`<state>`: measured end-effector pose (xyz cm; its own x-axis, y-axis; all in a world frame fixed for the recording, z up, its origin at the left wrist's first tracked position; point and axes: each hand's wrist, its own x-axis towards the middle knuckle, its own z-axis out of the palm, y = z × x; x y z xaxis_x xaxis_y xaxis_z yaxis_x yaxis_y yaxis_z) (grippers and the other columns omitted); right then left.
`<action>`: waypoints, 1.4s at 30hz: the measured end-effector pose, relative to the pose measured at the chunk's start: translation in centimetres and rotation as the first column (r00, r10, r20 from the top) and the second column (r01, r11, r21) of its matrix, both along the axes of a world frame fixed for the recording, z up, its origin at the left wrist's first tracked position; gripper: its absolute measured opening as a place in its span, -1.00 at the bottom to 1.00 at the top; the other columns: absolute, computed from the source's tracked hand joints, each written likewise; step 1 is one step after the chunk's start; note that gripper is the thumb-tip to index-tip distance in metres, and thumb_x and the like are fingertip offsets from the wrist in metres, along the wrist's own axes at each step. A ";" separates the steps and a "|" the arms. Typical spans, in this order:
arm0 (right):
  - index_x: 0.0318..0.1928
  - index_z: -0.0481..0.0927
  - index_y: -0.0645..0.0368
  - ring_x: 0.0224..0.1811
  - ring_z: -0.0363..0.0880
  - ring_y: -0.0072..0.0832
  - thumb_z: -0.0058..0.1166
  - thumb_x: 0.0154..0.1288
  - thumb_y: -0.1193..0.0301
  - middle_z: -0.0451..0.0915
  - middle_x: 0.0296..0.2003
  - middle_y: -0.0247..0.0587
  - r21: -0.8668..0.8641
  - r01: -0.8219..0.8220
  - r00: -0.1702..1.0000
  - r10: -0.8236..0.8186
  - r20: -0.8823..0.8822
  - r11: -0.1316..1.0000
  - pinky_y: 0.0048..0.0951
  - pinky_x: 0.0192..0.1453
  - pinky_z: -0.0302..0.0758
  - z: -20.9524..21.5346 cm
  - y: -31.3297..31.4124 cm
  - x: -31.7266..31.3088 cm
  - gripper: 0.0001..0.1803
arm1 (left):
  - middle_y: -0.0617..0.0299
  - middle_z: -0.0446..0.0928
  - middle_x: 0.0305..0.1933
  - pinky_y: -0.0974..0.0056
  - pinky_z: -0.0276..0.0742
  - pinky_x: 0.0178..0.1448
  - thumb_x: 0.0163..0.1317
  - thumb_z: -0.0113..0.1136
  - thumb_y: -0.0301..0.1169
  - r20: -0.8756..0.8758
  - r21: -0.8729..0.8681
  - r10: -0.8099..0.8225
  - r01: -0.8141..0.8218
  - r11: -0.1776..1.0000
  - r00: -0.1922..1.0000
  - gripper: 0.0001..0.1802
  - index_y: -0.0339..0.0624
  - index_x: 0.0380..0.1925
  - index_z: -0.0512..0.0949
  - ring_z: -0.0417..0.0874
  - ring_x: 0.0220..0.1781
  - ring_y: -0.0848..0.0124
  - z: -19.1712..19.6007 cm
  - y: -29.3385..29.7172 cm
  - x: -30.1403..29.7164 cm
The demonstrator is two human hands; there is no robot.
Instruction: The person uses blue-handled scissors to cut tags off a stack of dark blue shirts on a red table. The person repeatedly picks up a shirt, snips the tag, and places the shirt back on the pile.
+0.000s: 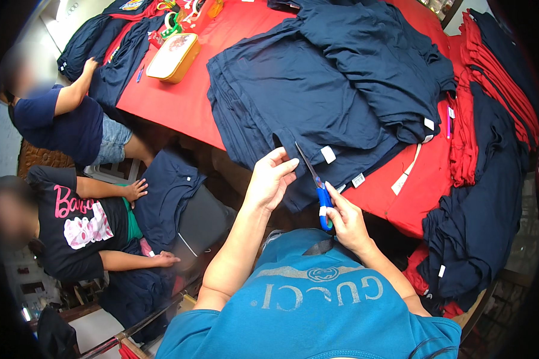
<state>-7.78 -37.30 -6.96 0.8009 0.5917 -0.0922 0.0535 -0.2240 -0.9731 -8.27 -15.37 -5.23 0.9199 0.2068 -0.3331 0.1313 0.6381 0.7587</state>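
Observation:
My left hand (271, 181) pinches the near edge of a navy garment (302, 90) laid on the table; exactly which part lies between the fingertips is hard to see. In my right hand (348, 220) is a pair of scissors (325, 206) with blue handles, gripped by thumb and fingers. The blades point up and away, their tips close to the fabric just right of my left fingers. A white label (328, 155) shows on the garment beside the blades, and another white tag (358, 180) hangs at its near edge.
Red cloth covers the table (173, 110). More navy garments (377, 54) lie heaped beyond; red folded garments (497, 78) are stacked at right. A yellow-sided tub (172, 58) stands back left. Two people (72, 119) are at the left, one with a navy garment (166, 188) on the lap.

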 end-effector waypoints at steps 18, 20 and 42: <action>0.36 0.34 0.25 -0.29 0.55 -0.56 0.07 0.31 0.57 0.60 -0.20 -0.15 0.044 -0.024 0.997 0.027 -0.075 0.999 -0.54 -0.19 0.52 -0.1 -0.3 0.7 -0.42 | 0.19 0.57 0.00 0.35 0.50 0.11 0.26 0.17 -0.58 -0.009 0.066 0.035 -0.034 0.997 0.999 -0.59 -0.31 0.14 0.46 0.58 0.04 0.44 0.0 0.1 -0.6; 0.36 0.34 0.25 -0.29 0.54 -0.57 0.11 0.30 0.54 0.58 -0.23 -0.16 0.031 -0.038 0.995 0.035 0.097 0.999 -0.55 -0.21 0.51 -0.3 -0.2 0.5 -0.40 | 0.29 0.56 -0.12 0.45 0.37 -0.11 0.24 0.17 -0.60 0.041 0.139 0.052 -0.058 0.989 0.998 -0.64 -0.28 0.06 0.52 0.48 -0.17 0.59 -0.3 0.2 -0.7; 0.38 0.30 0.23 -0.23 0.60 -0.53 0.16 0.29 0.48 0.60 -0.09 -0.09 -0.019 -0.016 0.983 0.019 0.181 1.000 -0.51 -0.14 0.55 1.5 0.3 -0.2 -0.35 | 0.21 0.55 0.05 0.42 0.48 0.08 0.20 0.25 -0.58 0.003 0.159 -0.055 0.054 0.986 0.998 -0.45 -0.26 0.23 0.41 0.56 0.02 0.51 0.8 -1.3 -1.9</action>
<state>-7.94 -37.01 -5.44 0.7948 0.6053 0.0430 0.2325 -0.2382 -0.9430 -10.15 -16.71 -4.41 0.9336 0.2061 -0.2930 0.1563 0.5016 0.8509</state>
